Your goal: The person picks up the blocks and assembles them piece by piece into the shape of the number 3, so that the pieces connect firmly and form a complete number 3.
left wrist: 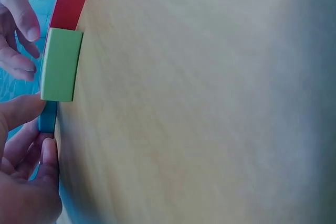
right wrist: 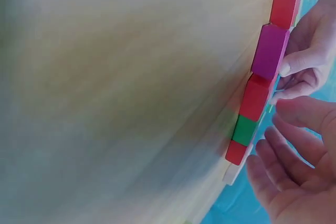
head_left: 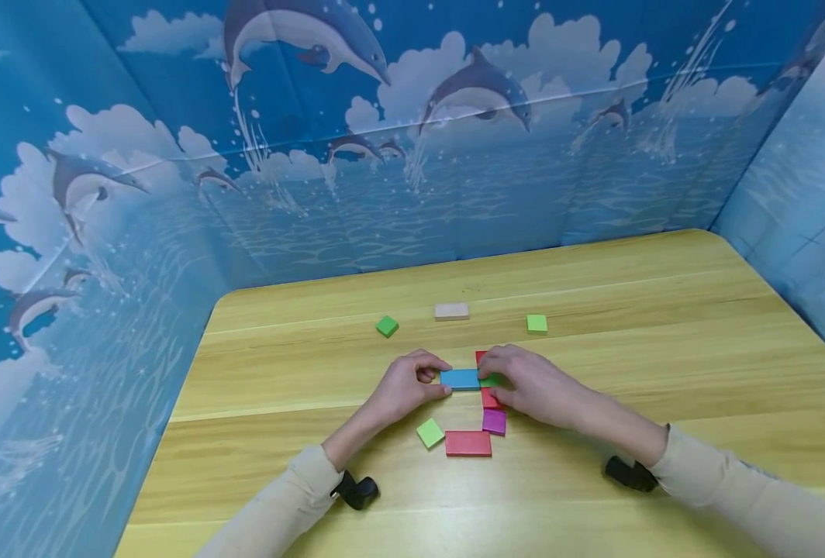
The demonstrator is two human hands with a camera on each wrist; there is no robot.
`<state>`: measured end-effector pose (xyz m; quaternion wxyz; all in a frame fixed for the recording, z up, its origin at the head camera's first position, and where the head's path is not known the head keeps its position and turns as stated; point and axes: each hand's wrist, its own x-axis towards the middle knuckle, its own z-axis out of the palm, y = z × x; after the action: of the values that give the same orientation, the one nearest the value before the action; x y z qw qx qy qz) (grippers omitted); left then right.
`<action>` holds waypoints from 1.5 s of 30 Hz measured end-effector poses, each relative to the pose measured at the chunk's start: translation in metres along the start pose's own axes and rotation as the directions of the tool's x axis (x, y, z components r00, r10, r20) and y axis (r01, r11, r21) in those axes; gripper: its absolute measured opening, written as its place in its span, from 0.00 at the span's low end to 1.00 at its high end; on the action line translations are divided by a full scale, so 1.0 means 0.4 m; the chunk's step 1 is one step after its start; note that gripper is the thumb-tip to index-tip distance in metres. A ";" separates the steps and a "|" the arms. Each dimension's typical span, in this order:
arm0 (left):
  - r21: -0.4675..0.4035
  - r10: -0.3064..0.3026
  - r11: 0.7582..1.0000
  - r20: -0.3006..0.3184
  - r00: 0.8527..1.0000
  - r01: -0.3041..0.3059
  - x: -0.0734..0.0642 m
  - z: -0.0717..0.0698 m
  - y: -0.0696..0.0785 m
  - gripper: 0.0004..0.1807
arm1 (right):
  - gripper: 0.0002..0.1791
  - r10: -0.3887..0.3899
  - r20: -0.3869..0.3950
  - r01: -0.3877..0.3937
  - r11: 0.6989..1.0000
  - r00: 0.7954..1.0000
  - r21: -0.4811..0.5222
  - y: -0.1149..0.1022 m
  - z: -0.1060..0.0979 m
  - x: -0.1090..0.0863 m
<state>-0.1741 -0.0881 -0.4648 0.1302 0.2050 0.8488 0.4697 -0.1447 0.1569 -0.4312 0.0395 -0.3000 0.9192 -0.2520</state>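
Observation:
A flat blue block lies on the table, its left end pinched between the thumb and fingers of my left hand. Its right end meets a column of blocks: a red block at the far end, a green block, another red block and a purple block. Over the column's upper part hovers my right hand, partly hiding the red and green blocks. In the right wrist view, the fingers of that hand are loosely bent, with nothing between them.
Nearer me lie a longer red block, by the purple one, and a light green block. Farther back stand a green block, a pale pinkish block and a lime block. A dolphin-print curtain borders the wooden table.

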 end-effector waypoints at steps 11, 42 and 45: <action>-0.003 0.004 1.000 0.004 1.000 -0.004 0.000 0.000 -0.003 0.13 | 0.17 0.104 -0.114 -0.090 0.988 0.988 0.126 0.032 -0.014 -0.040; -0.004 0.025 1.000 -0.007 1.000 -0.025 0.002 0.002 -0.009 0.14 | 0.23 0.076 -0.077 -0.072 0.996 0.994 0.052 0.225 -0.110 -0.050; -0.002 0.024 1.000 -0.007 1.000 -0.024 0.002 0.002 -0.008 0.14 | 0.24 0.094 -0.053 -0.091 0.994 0.994 0.053 0.240 -0.120 -0.040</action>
<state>-0.1753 -0.0886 -0.4680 0.1219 0.2136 0.8462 0.4727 -0.1934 0.2537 -0.4374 0.0330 -0.2491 0.9262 -0.2811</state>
